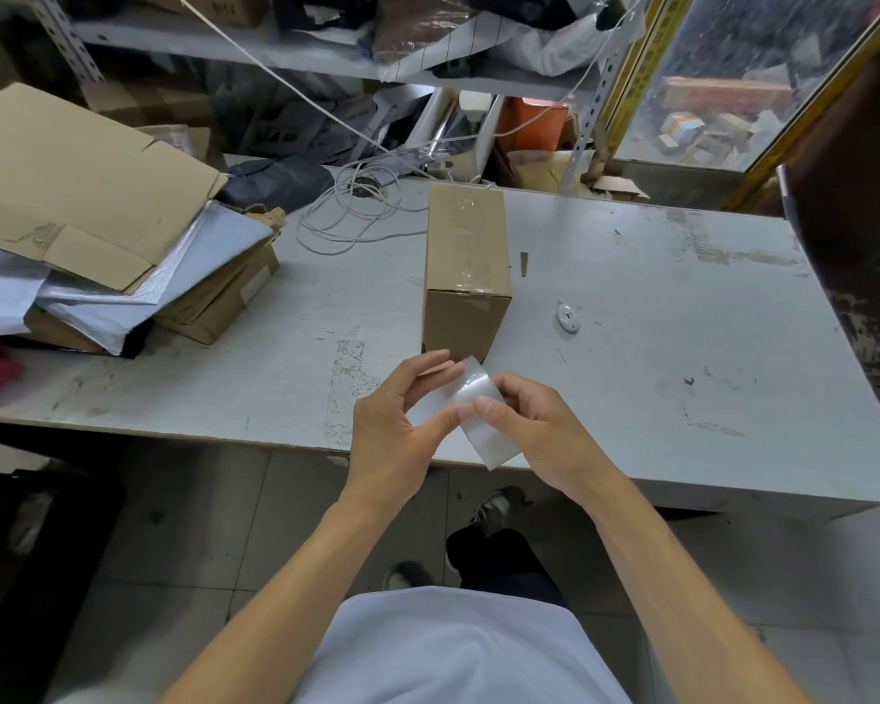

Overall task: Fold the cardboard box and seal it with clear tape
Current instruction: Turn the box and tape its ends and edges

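Here, left hand [397, 429] and right hand [534, 424] grip the tape strip [478, 424] above the table edge [682, 492]; box [466, 276] probably closed.

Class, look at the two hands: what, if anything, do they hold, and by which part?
Both hands pinch a strip of clear tape: the left hand and the right hand meet near its middle. The cardboard box stands untouched.

The brown box [466, 269] stands in the middle of the grey table [682, 348], right past both hands. On the left, a messy pile of cardboard and bags [102, 236] blocks the way. White cable [346, 215] loops at the far side. The right side is wide and bare, with only a small white thing [566, 317] near the box.
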### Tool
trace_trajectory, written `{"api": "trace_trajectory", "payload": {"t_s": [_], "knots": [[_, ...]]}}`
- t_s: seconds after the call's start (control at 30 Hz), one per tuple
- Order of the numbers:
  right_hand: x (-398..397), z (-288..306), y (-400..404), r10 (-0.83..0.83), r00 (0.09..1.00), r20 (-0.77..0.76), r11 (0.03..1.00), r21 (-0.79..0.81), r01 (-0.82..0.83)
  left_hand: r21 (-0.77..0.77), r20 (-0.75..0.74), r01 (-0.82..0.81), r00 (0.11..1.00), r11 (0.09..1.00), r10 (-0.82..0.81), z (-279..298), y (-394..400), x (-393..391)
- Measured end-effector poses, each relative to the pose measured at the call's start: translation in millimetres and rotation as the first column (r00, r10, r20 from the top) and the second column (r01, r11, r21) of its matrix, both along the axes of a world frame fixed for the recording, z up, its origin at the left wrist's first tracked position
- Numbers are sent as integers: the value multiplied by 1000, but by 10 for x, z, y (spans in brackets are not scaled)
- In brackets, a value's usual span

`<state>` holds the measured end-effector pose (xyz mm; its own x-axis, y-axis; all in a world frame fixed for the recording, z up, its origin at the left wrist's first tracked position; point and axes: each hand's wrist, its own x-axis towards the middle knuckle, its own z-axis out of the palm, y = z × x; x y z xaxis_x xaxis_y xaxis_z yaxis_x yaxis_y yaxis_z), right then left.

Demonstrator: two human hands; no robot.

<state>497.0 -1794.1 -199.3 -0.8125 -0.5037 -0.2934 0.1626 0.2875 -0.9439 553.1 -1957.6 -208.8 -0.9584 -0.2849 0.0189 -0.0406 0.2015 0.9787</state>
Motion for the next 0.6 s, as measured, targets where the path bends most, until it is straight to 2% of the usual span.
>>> {"api": "trace_trajectory", "payload": {"t_s": [0.3, 0.6], "knots": [[-14, -12, -20, 4, 995, -104, 995, 104, 7, -72, -23, -104, 994, 992, 103, 27, -47, 14], [-17, -12, -28, 104, 971, -217, 965, 258, -45, -155, 28, -100, 994, 983, 106, 24, -18, -6]]}}
